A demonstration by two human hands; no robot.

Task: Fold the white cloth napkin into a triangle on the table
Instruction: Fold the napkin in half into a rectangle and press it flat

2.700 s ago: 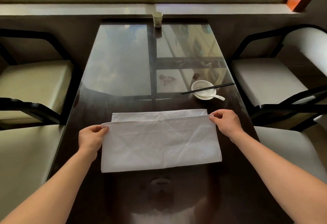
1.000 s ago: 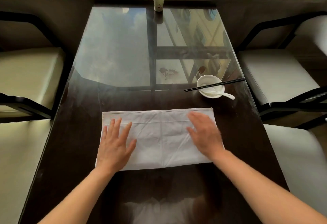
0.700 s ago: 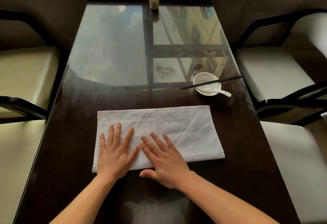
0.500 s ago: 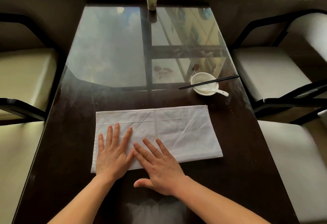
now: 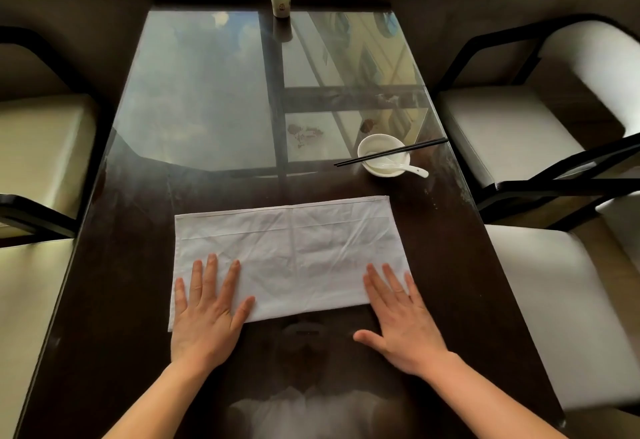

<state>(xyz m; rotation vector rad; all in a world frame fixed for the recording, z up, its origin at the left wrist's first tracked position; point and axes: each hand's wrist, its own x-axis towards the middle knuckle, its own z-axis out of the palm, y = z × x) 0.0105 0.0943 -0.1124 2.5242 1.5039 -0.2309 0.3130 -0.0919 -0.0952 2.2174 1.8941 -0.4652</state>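
While the white cloth napkin [image 5: 291,251] lies folded into a long rectangle on the near part of the dark glass-topped table [image 5: 138,179], both hands rest open and flat on its near corners, gripping nothing: the left hand [image 5: 204,314] covers the near left corner, and the right hand [image 5: 401,321] has its fingers on the near right corner with the palm on bare table. No triangle has been formed yet, so the diagonal folds are judged to lie ahead. The main risk is slippage: the tabletop looks smooth and glossy, and a light cloth pressed only at its near edge could skate when one corner is lifted, so that the layers shear apart. The top layer already stops short of the far edge, leaving a narrow band of lower cloth showing, and that offset would probably carry into a lopsided triangle. Creases run across the fabric and could pull a new fold off its line. The small white ceramic bowl [image 5: 382,158], with black chopsticks [image 5: 391,151] across it and a white spoon [image 5: 412,170] inside, stands near the far right corner; a careless sweep could knock it.
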